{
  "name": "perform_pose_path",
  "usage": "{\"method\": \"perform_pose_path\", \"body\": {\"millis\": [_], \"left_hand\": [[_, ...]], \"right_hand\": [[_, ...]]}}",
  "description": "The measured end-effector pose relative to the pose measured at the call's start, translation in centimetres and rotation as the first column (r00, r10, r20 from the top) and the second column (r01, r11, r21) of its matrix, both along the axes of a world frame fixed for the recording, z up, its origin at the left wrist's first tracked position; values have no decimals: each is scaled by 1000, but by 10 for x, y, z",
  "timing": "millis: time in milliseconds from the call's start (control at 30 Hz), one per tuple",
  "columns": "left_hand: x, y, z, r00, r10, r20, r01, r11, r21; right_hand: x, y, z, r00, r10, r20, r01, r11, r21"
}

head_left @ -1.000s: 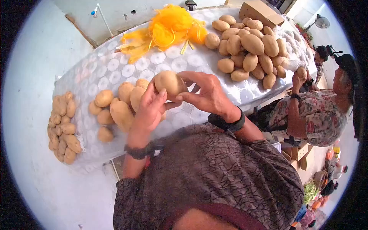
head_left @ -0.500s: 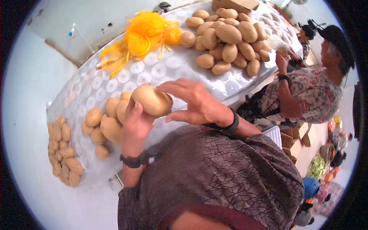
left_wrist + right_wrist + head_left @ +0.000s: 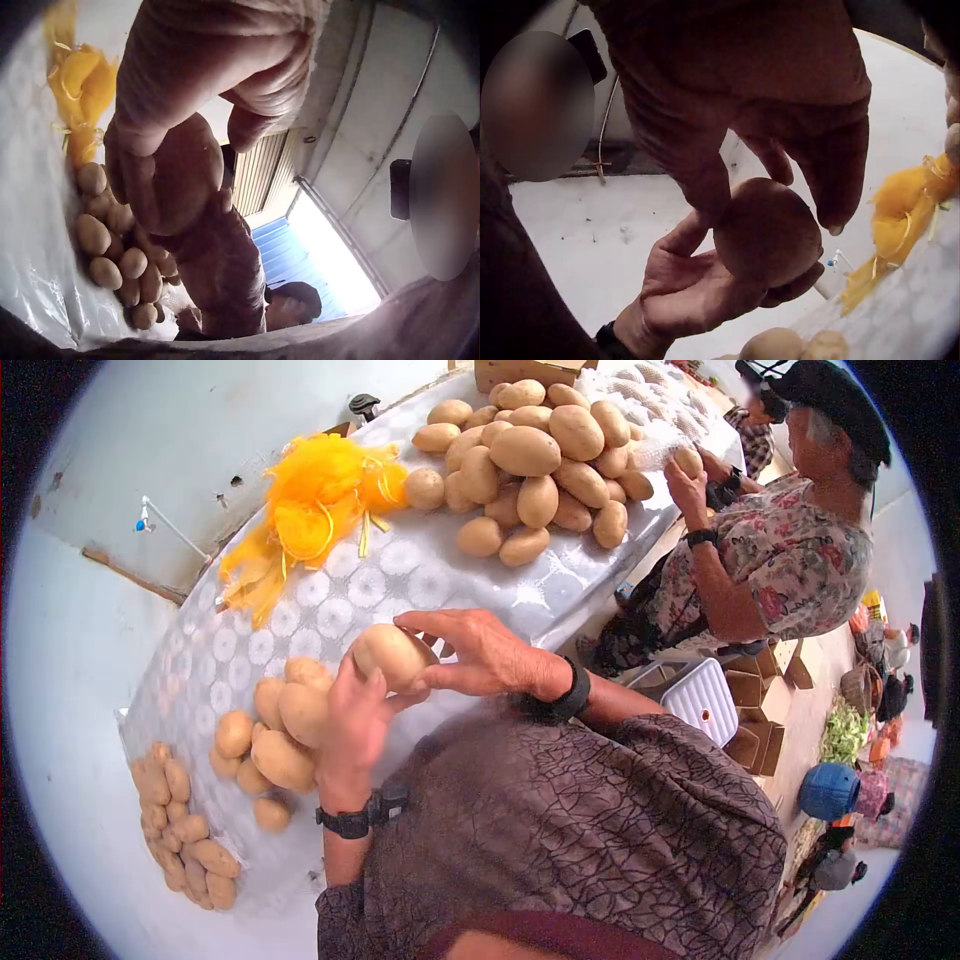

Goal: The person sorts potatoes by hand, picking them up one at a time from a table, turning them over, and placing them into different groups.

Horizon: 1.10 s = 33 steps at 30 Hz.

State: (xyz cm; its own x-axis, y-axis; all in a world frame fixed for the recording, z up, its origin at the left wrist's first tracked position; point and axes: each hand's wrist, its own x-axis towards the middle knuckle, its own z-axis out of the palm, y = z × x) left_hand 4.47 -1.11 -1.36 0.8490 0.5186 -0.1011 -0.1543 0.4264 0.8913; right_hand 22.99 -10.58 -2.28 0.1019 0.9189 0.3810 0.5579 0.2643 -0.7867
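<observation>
potato point(image 3: 393, 657): held between both hands above the patterned table cover point(image 3: 430, 580), in front of the wearer's dark shirt point(image 3: 590, 820). left hand point(image 3: 355, 725) grips it from the 7 o'clock side, thumb up along its face, fingers around the underside. right hand point(image 3: 490, 655) holds it from the 3 o'clock side, thumb on the lower edge, a finger reaching over the top.

positions below taken from the held potato, head view.
- 8 o'clock, just beside the left hand: loose potatoes point(image 3: 283, 760) on the cover. farther out, same bearing: a packed batch point(image 3: 185, 828) near the table's end.
- 11 o'clock: orange netting point(image 3: 310, 510), bunched, one end trailing toward 7 o'clock.
- 1 o'clock: big heap point(image 3: 525, 452), with a cardboard box point(image 3: 530, 372) beyond it.
- between 2 and 3 o'clock: second person point(image 3: 770, 555), in a floral top, holding a potato.
- 3 o'clock: white crate point(image 3: 703, 700), below table level.
</observation>
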Motion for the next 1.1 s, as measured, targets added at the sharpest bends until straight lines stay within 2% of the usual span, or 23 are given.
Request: {"method": "perform_pose_path", "body": {"millis": [100,167,267,367,500,633,800,867,900,967,1000,1033,1100], "left_hand": [[4,-1,-2,999,14,-46,-13,1000,3],[8,-4,2,998,11,-65,-9,1000,28],[10,-4,-1,996,15,-89,-9,998,65],[10,-3,-4,994,16,-104,-7,997,82],[11,-3,-6,990,7,-144,4,997,83],[18,-5,-12,986,-13,-166,38,989,146],[23,-2,-17,944,-159,-288,240,932,272],[30,-5,-11,938,-184,-294,265,928,263],[34,-6,-8,930,-210,-301,291,922,254],[39,-5,-6,923,-226,-311,319,903,288],[41,-4,-5,915,-241,-323,345,882,320],[44,-5,-5,914,-242,-325,346,883,316],[49,-8,-3,923,-249,-293,333,899,284]], "right_hand": [[4,-2,-4,998,-8,-59,9,1000,14],[6,-3,-3,994,8,-106,-16,997,-71],[8,-3,-8,977,45,-207,-53,998,-36],[10,-3,-16,971,10,-238,-18,999,-32],[14,-4,-22,981,-11,-194,6,1000,-24],[18,-6,-30,984,-35,-176,17,994,-104],[25,-9,-45,970,-126,-207,94,983,-158],[32,-12,-38,932,-114,-344,8,955,-296],[35,-13,-38,931,-114,-346,7,955,-296],[40,-15,-39,874,-160,-458,-20,931,-364],[44,-18,-35,812,-155,-563,-81,925,-371],[47,-18,-40,810,-156,-565,-83,924,-374],[53,-20,-53,777,-212,-593,34,954,-297]]}}
